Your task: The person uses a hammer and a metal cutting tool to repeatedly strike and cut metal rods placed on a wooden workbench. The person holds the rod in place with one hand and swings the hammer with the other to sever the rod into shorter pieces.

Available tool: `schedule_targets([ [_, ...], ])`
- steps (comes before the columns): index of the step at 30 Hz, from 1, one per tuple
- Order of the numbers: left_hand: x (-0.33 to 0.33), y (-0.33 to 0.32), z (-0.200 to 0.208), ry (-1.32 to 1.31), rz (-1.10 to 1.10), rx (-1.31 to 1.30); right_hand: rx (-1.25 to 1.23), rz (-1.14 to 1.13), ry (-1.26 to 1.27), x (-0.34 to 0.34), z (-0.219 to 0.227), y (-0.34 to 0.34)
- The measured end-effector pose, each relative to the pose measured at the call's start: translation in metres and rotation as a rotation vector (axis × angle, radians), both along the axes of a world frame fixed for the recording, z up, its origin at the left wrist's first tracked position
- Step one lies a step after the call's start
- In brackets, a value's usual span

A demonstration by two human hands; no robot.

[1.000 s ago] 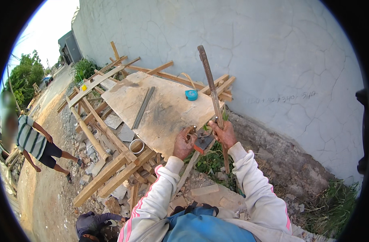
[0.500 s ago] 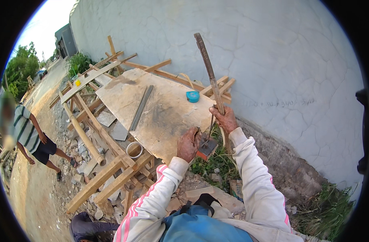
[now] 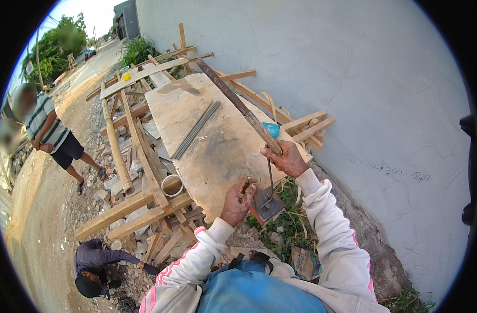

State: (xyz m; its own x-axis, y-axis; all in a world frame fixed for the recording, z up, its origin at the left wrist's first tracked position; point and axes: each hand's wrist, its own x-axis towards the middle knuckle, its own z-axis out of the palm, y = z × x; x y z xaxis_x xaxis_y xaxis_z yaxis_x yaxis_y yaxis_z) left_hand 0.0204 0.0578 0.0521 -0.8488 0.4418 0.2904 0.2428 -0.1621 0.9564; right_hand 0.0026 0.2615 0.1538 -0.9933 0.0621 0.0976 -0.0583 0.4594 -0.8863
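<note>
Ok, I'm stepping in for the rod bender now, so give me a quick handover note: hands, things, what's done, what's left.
Left hand: gripping a thin steel rod at the metal bending plate on the board's near corner.
Right hand: closed around the long rusty lever bar, which slants up and away.
Straight rods lie on the plywood board.
Done: rod seated at the plate.
Left: probably the bend itself.

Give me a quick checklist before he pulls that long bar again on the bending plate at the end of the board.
1. Right hand gripping the long bar: ok.
2. Left hand steadying the thin rod at the metal plate: ok.
3. Rod seated between the plate's pins: cannot tell.
4. Left fingers away from the bend point: not ok, they look very close.
5. Spare rods on the board out of the bar's path: ok.
6. Crouching person away from the bar: ok.
</note>
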Motion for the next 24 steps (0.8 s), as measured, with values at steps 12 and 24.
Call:
schedule_targets([
  [12, 0.011, 0.020, 0.005, -0.047, 0.503, -0.196, 0.498, 0.494, 0.160, -0.072, 0.000, 0.001],
  [24, 0.007, 0.037, 0.011, -0.555, 0.352, 0.321, 0.223, 0.604, 0.010, -0.076, -0.005, 0.006],
])
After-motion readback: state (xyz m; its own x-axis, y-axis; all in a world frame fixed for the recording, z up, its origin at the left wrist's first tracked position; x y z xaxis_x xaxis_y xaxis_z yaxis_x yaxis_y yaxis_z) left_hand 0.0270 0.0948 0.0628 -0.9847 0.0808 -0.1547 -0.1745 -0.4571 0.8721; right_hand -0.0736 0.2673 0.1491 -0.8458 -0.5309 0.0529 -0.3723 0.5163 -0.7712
